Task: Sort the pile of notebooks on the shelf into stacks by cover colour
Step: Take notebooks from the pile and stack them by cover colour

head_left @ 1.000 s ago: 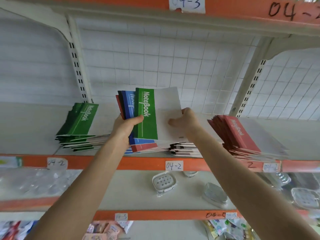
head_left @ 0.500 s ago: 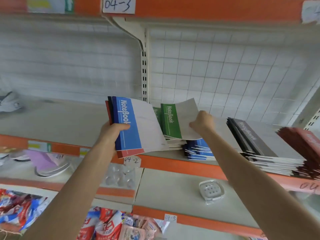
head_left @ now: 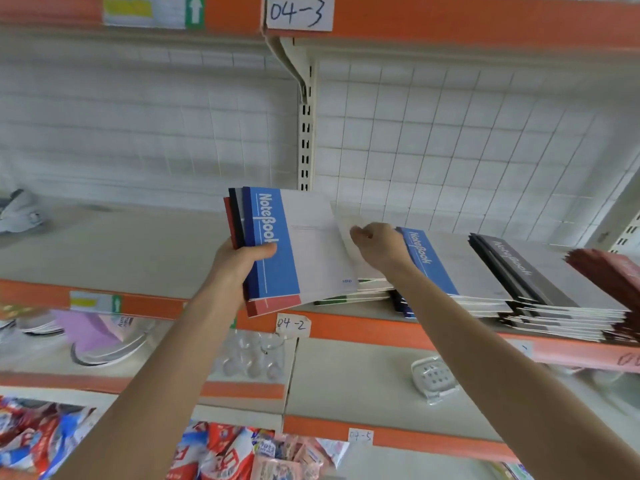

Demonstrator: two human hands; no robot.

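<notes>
left hand (head_left: 239,261) is up at the front of the shelf (head_left: 363,327), thumb clamped across the blue cover and fingers wrapped round the back of a bundle (head_left: 277,244) of notebooks. blue is on top, with a black spine and a red one fanned out at its 9 o'clock. the bundle hangs tilted in the air, just above the shelf lip.

right hand (head_left: 377,244) sits at the bundle's 3 o'clock, fingers curled over the green stack (head_left: 349,299), which is mostly hidden. from where i stand i can't tell if it is pinching a cover or touching nothing.

further toward 3 o'clock the blue stack (head_left: 429,261), black stack (head_left: 512,261) and red stack (head_left: 616,271) lie just beside each other.

the danger, as i see it: 1 hand grips that fanned bundle by the spine end only, so the lower notebooks could slide out and drop onto the goods below. the sorted stacks look ragged and reach the front edge. a brush from the right forearm on its way back could drag the blue stack's top copies off. with green tucked out of sight, a cover could also land on the wrong colour.

writing now: "notebook" runs in white up each coloured band. handwritten "04-3" (head_left: 298,12) is on the rail at 12 o'clock, "04-2" (head_left: 292,323) at 6 o'clock under the bundle, and "04-5" (head_left: 360,436) lower down. the small blue print on the top cover's corner is too tiny to read.
</notes>
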